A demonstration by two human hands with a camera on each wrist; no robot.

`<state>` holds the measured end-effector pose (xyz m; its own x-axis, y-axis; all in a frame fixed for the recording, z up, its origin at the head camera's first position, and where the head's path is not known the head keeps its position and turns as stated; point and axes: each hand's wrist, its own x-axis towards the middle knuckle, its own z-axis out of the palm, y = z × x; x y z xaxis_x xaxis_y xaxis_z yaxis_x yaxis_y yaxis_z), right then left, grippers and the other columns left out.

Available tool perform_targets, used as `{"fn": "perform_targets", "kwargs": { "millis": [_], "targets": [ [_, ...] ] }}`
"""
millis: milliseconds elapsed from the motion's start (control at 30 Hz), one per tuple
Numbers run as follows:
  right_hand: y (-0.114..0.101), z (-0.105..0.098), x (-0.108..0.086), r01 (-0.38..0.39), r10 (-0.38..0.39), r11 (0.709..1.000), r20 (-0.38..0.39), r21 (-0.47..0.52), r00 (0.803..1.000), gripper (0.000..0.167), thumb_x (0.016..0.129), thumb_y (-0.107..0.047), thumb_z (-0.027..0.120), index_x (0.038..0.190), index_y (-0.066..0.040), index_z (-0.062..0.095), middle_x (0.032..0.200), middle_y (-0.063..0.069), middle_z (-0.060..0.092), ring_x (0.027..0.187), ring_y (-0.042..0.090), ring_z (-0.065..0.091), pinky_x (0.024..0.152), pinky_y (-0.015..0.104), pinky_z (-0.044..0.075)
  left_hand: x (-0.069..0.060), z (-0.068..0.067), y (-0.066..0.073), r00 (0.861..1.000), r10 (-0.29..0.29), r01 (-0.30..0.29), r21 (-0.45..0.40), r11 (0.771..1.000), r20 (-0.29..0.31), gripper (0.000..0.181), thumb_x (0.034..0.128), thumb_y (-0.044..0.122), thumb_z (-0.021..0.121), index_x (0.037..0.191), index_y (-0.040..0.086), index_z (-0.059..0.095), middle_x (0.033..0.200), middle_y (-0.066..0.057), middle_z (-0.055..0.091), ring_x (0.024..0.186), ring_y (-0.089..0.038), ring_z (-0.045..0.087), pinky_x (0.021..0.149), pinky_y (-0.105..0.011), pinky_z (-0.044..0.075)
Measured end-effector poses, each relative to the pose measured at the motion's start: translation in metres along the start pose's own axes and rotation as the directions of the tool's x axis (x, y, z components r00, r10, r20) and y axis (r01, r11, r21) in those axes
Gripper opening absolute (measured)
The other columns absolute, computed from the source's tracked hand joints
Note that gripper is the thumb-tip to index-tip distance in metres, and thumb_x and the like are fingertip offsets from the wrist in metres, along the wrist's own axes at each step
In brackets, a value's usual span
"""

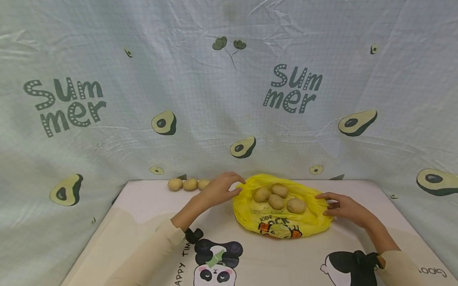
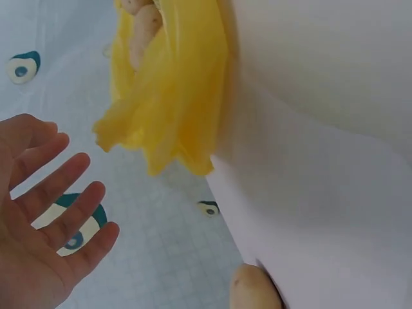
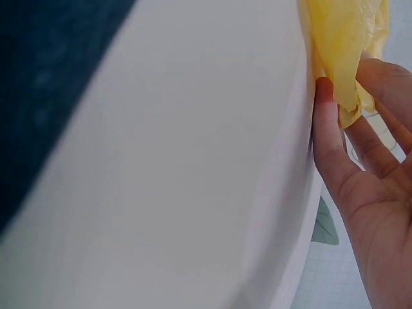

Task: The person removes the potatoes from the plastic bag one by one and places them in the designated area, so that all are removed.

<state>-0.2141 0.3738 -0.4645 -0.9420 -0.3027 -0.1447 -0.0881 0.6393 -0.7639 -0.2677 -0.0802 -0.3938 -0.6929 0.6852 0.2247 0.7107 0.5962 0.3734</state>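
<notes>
Behind the far edge of the table, the hanging cloth closes the way. From the near edge to the yellow bag, the way is free. Its mouth is open from above, between left hand and right hand. Three loose potatoes obstruct the far edge, toward the left corner.

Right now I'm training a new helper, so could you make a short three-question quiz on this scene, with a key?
1. Count: how many potatoes show within the outline of the yellow bag in the head view?
2. True or false: the left hand is gripping a potato.
3. Choose: which hand is nearer the potato row outside the bag? a) right hand b) left hand

Key: 1. Four; 2. False; 3. b
</notes>
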Motion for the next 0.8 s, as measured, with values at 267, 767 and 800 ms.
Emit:
{"fn": "perform_targets", "kwargs": {
  "millis": [267, 767, 800],
  "targets": [
    [-0.003, 0.000, -0.001, -0.006, 0.005, 1.000, 0.012, 0.017, 1.000, 0.056, 0.092, -0.022, 0.075, 0.141, -0.003, 0.056, 0.154, 0.034, 0.036, 0.129, 0.056, 0.048, 0.095, 0.047, 0.055, -0.001, -0.001, 0.017, 0.998, 0.049, -0.048, -0.029, 0.998, 0.029, 0.027, 0.1016, 0.020, 0.063, 0.125, 0.009, 0.069, 0.128, -0.007, 0.067, 0.124, -0.027, 0.058, 0.107, -0.044, 0.046],
    [-0.008, -0.003, 0.001, -0.021, 0.018, 0.998, 0.062, 0.054, 0.998, 0.058, 0.092, -0.016, 0.075, 0.143, -0.001, 0.052, 0.153, 0.035, 0.036, 0.129, 0.056, 0.048, 0.092, 0.042, 0.057, 0.010, 0.014, 0.031, 0.996, 0.067, -0.063, -0.062, 0.996, 0.054, 0.026, 0.1020, 0.018, 0.062, 0.126, 0.011, 0.069, 0.129, -0.004, 0.066, 0.125, -0.024, 0.058, 0.108, -0.042, 0.045],
    [-0.008, -0.003, 0.001, -0.022, 0.019, 0.998, 0.062, 0.053, 0.998, 0.058, 0.092, -0.016, 0.075, 0.143, -0.001, 0.052, 0.153, 0.035, 0.036, 0.129, 0.056, 0.048, 0.092, 0.042, 0.057, 0.012, 0.015, 0.032, 0.996, 0.070, -0.066, -0.063, 0.996, 0.060, 0.027, 0.1022, 0.018, 0.062, 0.127, 0.011, 0.068, 0.130, -0.004, 0.066, 0.126, -0.024, 0.057, 0.108, -0.042, 0.045]
  ]
}}
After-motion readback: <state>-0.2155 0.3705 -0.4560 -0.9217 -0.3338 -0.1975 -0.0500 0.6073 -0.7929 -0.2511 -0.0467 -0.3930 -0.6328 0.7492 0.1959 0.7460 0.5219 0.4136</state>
